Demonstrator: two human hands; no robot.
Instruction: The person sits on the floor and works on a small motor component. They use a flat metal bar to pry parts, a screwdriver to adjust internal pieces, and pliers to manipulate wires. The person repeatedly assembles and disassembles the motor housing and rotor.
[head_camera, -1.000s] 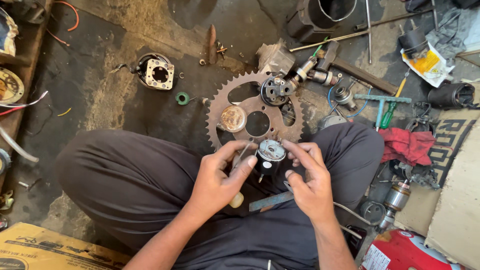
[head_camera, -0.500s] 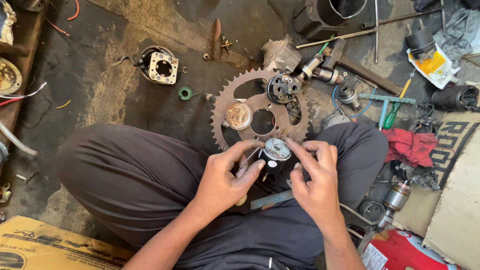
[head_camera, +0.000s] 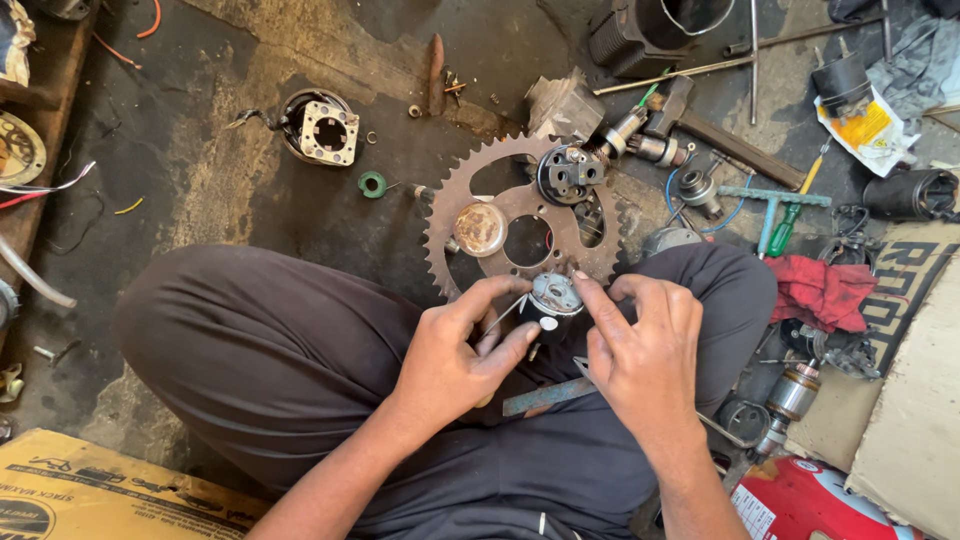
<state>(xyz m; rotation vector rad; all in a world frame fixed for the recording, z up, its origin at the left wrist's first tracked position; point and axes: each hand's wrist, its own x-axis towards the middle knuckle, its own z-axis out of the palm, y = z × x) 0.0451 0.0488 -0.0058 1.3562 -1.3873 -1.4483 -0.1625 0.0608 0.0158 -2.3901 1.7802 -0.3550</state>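
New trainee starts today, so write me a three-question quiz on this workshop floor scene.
1. True or false: both hands grip the small cylindrical motor part.
2. Which lies on the floor just beyond that part? A) rusty sprocket B) coiled hose C) paint tin
3. What colour is the rag beside the person's knee?

Key: 1. True: left hand and right hand both hold it. 2. A. 3. Red.

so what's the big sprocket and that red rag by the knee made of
Sprocket: looks like steel, bare and dull, with brownish rust across its face and teeth. Red rag: soft woven cloth, judging by its crumpled folds and matte look; the exact fibre can't be told.
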